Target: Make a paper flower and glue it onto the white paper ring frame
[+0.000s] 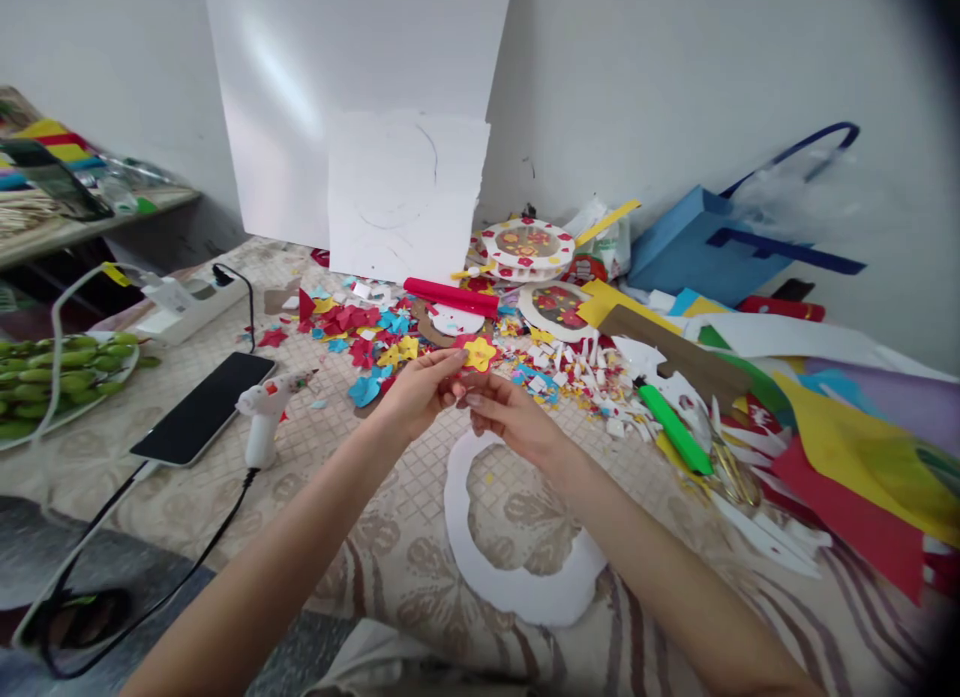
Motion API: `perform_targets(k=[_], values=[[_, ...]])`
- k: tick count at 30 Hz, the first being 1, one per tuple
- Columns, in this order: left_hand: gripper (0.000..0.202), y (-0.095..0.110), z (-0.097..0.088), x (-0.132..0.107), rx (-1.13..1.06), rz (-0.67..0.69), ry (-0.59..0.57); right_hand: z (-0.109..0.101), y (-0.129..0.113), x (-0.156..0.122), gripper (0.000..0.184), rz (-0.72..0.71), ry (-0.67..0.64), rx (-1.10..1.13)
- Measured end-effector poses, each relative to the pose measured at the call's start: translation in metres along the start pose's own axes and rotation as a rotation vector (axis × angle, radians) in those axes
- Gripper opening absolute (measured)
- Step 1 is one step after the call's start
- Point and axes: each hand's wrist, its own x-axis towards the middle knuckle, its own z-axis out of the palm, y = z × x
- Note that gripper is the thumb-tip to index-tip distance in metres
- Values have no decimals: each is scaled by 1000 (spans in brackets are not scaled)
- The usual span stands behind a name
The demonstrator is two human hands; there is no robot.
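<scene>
Over the table, my left hand (426, 389) pinches a red paper flower with a yellow flower (480, 354) layered on top. My right hand (510, 414) is closed just below, its fingertips meeting the left ones at the flower's lower edge; exactly what lies between them is partly hidden. Beneath my hands and right forearm lies a white scalloped paper ring (517, 594), flat on the patterned cloth. A white glue gun (262, 422) stands on its handle left of my left arm.
Colourful paper scraps (360, 322) cover the middle, with a red paper roll (450, 297) and decorated round pieces (529, 247) behind. A green cutter (675, 429), scissors (726, 472) and coloured sheets lie right. A phone (202, 409), power strip (191, 312), cables and a fruit plate (124, 377) occupy the left.
</scene>
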Motion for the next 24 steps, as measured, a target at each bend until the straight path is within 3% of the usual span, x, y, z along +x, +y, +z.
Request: perform_targets(k=[6,11,15,17,21,24], values=[[7,-1,1,-4,-91,-70,67,0,6,2,29,-32,116,12],[9,-2,3,-9,-127,-116,0,9,8,14,36,-18,85,49],[12,2,-3,-18,-188,-153,-7,4,8,18,39,-35,89,-13],[14,5,-7,-23,-216,-165,15,1,6,16,43,-26,17,-28],[12,1,-16,-34,-211,-144,59,0,1,14,57,155,-264,82],[11,-11,-22,-44,-150,-93,91,2,1,18,51,149,-241,177]])
